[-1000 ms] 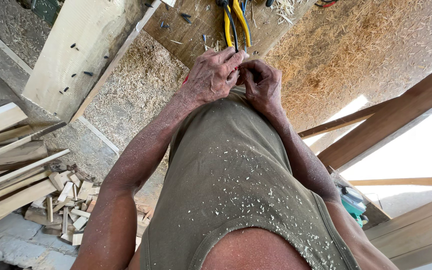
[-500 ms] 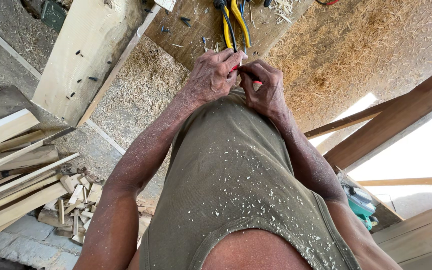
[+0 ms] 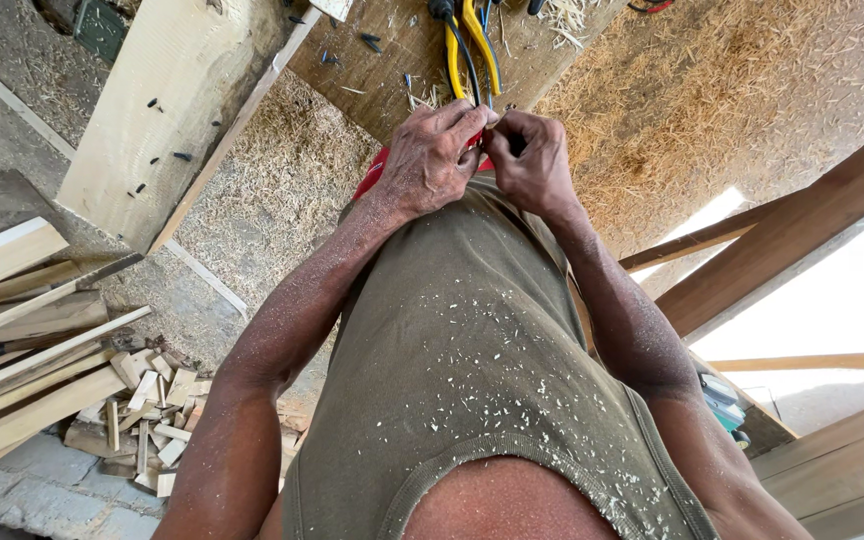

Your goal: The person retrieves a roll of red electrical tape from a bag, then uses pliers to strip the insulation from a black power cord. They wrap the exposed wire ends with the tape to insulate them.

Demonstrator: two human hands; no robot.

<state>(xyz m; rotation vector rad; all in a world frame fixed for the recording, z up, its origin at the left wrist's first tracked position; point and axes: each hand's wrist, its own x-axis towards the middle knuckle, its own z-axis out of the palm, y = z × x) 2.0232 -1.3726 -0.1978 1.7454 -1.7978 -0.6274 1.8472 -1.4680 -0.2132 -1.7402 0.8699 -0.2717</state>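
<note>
Vest was olive-green, speckled with pale sawdust flecks. Pliers had yellow handles beside black cable. Red showed under left hand and right hand. Plank was pale cream, dotted with dark screws. Sawdust lay straw-gold. Offcuts were light tan. Beam was reddish-brown. Tool was teal.
</note>
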